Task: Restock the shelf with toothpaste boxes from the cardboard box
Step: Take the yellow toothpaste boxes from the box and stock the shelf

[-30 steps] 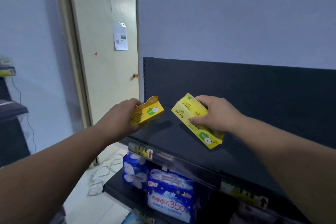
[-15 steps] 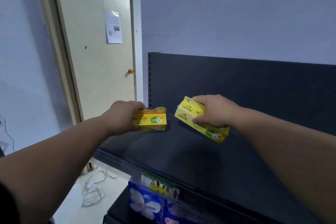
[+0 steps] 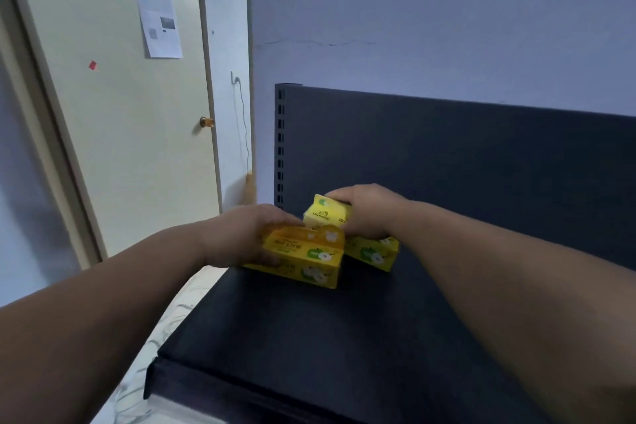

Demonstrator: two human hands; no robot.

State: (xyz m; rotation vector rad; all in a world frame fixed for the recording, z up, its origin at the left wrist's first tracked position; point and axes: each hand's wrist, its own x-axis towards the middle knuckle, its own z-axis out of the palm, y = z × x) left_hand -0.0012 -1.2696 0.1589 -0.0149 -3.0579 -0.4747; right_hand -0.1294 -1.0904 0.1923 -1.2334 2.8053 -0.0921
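Observation:
Two yellow toothpaste boxes with green apple prints sit at the back left of the dark top shelf (image 3: pixel 309 348). My left hand (image 3: pixel 246 237) grips the nearer toothpaste box (image 3: pixel 306 256) from its left end; the box lies lengthwise and seems to rest on the shelf. My right hand (image 3: pixel 368 213) is closed over the top of the farther toothpaste box (image 3: pixel 373 251), which lies just behind and to the right, touching the first. The cardboard box is out of view.
The shelf's dark back panel (image 3: pixel 447 155) rises behind the boxes, with a slotted upright (image 3: pixel 280 148) at its left edge. A cream door (image 3: pixel 120 113) and pale floor lie to the left, past the shelf's left edge.
Both hands moved inward and down; the two boxes, held apart above the shelf before, are now side by side on it. My view has come closer and tilted down.

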